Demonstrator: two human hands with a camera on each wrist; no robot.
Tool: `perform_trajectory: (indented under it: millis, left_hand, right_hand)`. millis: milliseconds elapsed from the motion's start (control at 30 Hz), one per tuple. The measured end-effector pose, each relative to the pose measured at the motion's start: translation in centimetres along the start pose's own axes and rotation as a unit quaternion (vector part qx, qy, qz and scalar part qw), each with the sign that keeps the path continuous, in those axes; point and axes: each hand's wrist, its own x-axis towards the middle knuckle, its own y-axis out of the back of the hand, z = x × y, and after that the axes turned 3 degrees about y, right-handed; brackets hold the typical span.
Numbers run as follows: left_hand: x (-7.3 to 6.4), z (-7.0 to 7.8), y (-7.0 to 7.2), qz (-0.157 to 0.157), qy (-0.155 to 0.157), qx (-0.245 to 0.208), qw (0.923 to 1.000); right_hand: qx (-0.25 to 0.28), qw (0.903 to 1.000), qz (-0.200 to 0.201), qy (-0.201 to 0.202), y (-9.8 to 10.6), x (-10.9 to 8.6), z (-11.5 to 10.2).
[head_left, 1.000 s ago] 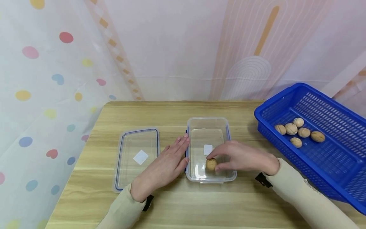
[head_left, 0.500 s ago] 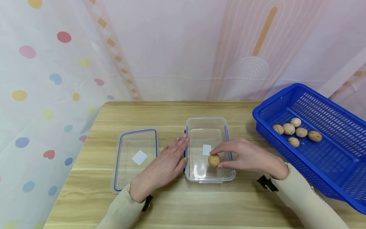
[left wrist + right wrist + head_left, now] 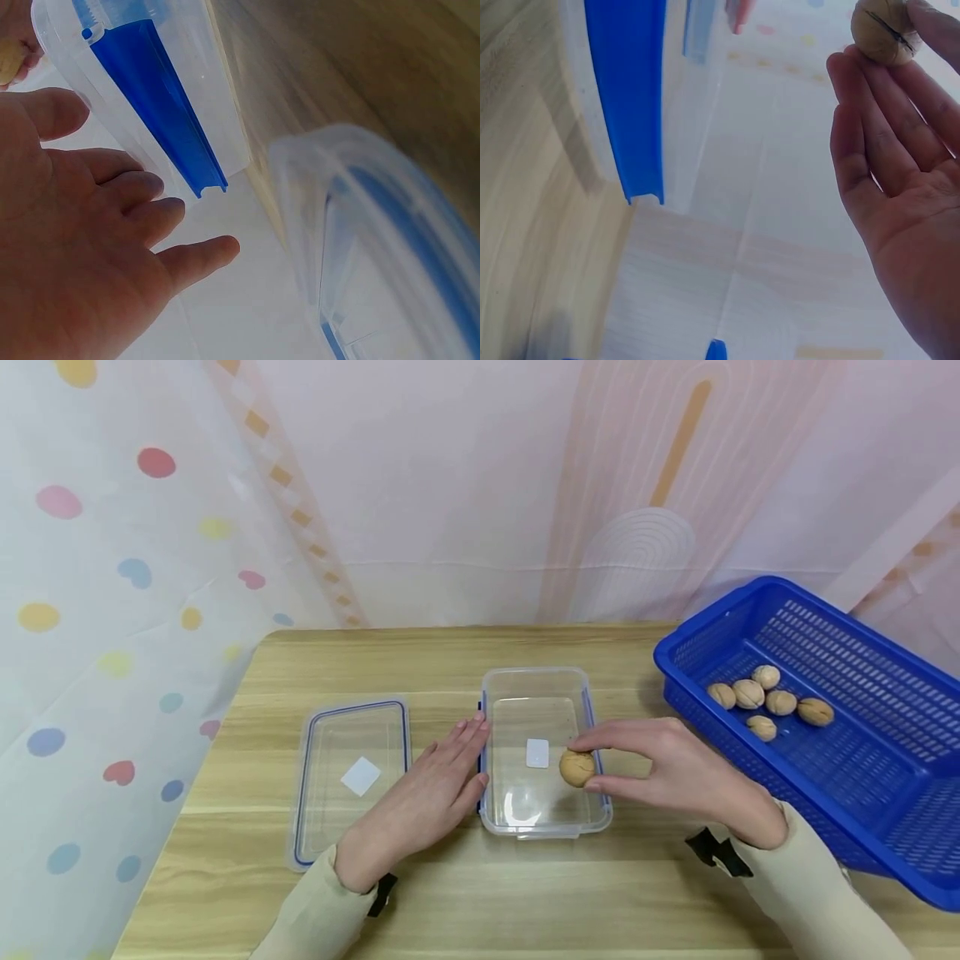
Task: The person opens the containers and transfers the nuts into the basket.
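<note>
A walnut is pinched between the thumb and fingers of my right hand, above the right side of a clear plastic food container. In the right wrist view the walnut shows a dark seam and is raised over the container's side. My left hand lies with straight fingers against the container's left wall. Seen from the left wrist, those fingers are beside the blue side latch. Inside the container only a white label shows on its bottom.
The container's lid, with a blue seal and a white label, lies on the wooden table to the left. At the right a blue plastic basket holds several walnuts. A patterned cloth hangs behind the table.
My right hand has lifted the walnut from low in the container and carried it rightward toward the container's right edge. The left hand keeps its place at the left wall.
</note>
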Motion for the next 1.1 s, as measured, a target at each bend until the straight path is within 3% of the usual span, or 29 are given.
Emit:
perform_trajectory:
  millis: [400,800,1100]
  left_hand:
    - [0.1,-0.1,-0.1,0.003,-0.005,0.000,1.0000]
    - [0.0,-0.1,0.0,0.005,-0.007,0.002,1.0000]
    - [0.0,-0.1,0.0,0.005,-0.007,0.002,1.0000]
  right_hand:
    - [-0.015,0.9988,0.046,-0.010,2.1,-2.0,-1.8]
    - [-0.038,0.9915,0.117,0.042,3.9,-3.6,-2.8]
    - [-0.073,0.9894,0.124,0.017,5.5,-5.3,-3.6]
